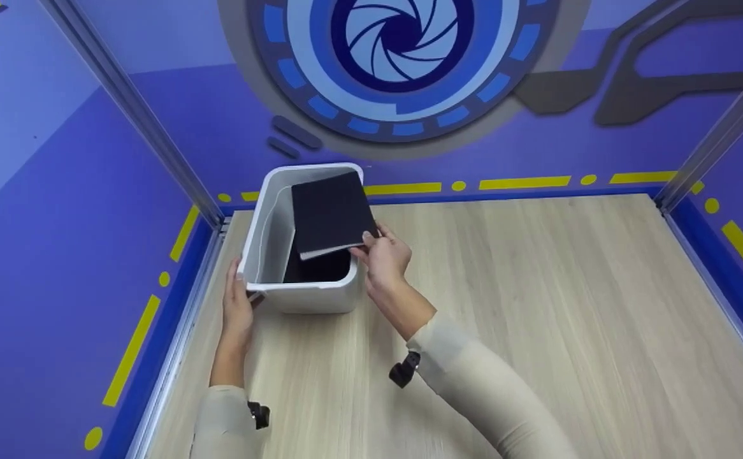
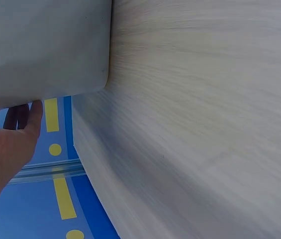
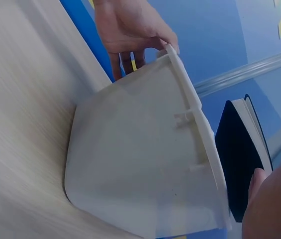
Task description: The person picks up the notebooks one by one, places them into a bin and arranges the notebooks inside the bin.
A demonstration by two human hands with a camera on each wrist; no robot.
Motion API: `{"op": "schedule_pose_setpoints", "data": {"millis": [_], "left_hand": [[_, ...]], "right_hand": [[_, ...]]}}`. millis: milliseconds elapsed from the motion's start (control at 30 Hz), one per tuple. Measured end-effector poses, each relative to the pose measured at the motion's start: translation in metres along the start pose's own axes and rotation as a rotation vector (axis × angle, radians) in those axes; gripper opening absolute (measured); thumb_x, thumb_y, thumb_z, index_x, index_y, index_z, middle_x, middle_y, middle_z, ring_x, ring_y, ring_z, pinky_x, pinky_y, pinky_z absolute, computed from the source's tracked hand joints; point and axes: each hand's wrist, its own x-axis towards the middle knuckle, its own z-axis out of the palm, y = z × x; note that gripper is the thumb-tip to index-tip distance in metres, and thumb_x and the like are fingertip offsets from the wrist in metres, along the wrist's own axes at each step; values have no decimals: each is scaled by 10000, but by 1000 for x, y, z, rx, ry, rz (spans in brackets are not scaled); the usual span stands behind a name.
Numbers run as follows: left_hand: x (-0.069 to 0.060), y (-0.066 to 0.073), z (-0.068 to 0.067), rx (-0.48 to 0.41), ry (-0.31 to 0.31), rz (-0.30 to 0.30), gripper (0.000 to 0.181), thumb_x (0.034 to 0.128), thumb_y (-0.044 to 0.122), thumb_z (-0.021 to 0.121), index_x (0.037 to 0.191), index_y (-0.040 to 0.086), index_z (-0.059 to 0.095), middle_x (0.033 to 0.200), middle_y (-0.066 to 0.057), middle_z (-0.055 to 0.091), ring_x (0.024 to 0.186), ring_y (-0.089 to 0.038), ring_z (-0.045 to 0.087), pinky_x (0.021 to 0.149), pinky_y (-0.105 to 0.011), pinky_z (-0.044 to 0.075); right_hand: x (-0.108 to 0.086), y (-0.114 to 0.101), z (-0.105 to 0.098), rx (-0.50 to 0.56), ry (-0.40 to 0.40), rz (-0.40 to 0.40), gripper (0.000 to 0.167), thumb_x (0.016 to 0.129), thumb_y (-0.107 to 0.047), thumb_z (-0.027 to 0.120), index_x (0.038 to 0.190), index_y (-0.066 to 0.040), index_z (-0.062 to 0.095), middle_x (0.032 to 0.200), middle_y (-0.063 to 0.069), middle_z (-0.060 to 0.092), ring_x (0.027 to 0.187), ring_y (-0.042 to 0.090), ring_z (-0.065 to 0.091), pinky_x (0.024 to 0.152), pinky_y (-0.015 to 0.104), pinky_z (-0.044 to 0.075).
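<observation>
A black-covered notebook point(image 1: 333, 213) with pale page edges is held tilted above the opening of a white plastic bin point(image 1: 311, 299). My right hand point(image 1: 387, 258) pinches the notebook by its near right corner, the thumb on top of the cover. At the bin's near left corner, my left hand point(image 1: 238, 309) grips the rim, its thumb at the edge and its fingers along the outer side. Something black point(image 1: 320, 266) lies inside the bin, partly hidden by the notebook. The right wrist view shows the notebook point(image 3: 237, 154) edge-on beside the bin's rim.
The bin stands on a wood-grain table point(image 1: 505, 306), near its back left corner. Blue printed panels point(image 1: 193, 115) with yellow marks enclose the back and both sides. Metal rails point(image 1: 171, 357) run along the panel edges.
</observation>
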Motion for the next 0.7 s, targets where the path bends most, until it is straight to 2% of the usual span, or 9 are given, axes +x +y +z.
{"op": "schedule_pose_setpoints", "data": {"millis": [200, 333, 433, 533, 600, 700], "left_hand": [[-1, 1, -1, 6, -1, 0, 568, 1178, 435, 174, 1732, 316, 134, 1790, -119, 205, 1570, -392, 350, 1266, -647, 340], [-1, 1, -1, 1, -3, 4, 571, 1176, 442, 174, 1732, 318, 131, 1780, -132, 216, 1549, -393, 369, 1252, -632, 360], [-1, 0, -1, 6, 5, 3, 572, 1177, 443, 180, 1732, 312, 137, 1770, -138, 232, 1522, -379, 394, 1223, -590, 401], [0, 0, -1, 2, 8, -4, 578, 1176, 445, 190, 1732, 295, 141, 1760, -140, 244, 1510, -365, 400, 1212, -565, 419], [-1, 0, -1, -2, 2, 2, 577, 1179, 437, 192, 1733, 287, 137, 1766, -137, 239, 1531, -362, 385, 1231, -580, 398], [-1, 0, -1, -2, -3, 10, 571, 1179, 444, 206, 1729, 298, 152, 1769, -122, 240, 1569, -360, 352, 1262, -607, 352]], "right_hand": [[-2, 9, 11, -29, -25, 3, 471, 1029, 58, 548, 1488, -25, 614, 1560, 190, 589, 1059, 198, 731, 709, 217, 633], [-4, 13, 18, -18, -68, 51, 495, 1038, 64, 525, 1522, -29, 574, 1517, 208, 619, 994, 177, 703, 779, 252, 649], [-5, 16, 19, -29, -151, 124, 570, 1030, 109, 472, 1583, -28, 494, 1552, 233, 570, 1044, 199, 677, 921, 319, 648], [-8, 17, 16, -105, -264, 167, 570, 1030, 116, 446, 1589, 10, 463, 1585, 266, 516, 1214, 297, 676, 1051, 384, 597], [-11, 16, 13, -166, -322, 157, 519, 1031, 97, 459, 1545, 42, 506, 1573, 272, 528, 1307, 326, 661, 1072, 390, 587], [-12, 12, 7, -213, -355, 118, 418, 1045, 34, 496, 1450, 66, 591, 1509, 264, 592, 1269, 323, 694, 1046, 376, 605]]}}
